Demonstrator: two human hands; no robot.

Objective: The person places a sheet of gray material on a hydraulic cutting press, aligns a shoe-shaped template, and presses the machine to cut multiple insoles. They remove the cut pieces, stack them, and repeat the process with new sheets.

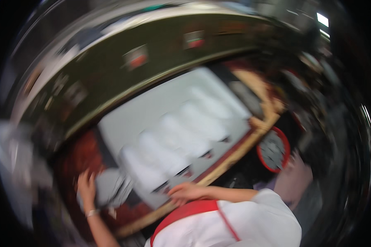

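The picture is smeared by motion. My left hand [86, 190] is at the left of the table, fingers somewhat apart, beside a grey flat stack [111, 187] with dark lines along its right side. I see nothing held in it. My right hand [187, 192] lies at the table's near edge, its fingers stretched to the left, next to the closest of several white, rounded, elongated pieces [146, 166]. These lie in a slanting row on a light grey sheet [125, 117], and dark and red marks show at their near ends. What they are is too blurred to tell.
The table has a pale wooden edge [222, 168] and a dark red surface [80, 154]. Behind it rises a dark green panel [160, 61] with small white-and-red labels. A red-rimmed round container [287, 144] with grey contents stands to the right, beside a pinkish cloth or bag [292, 181].
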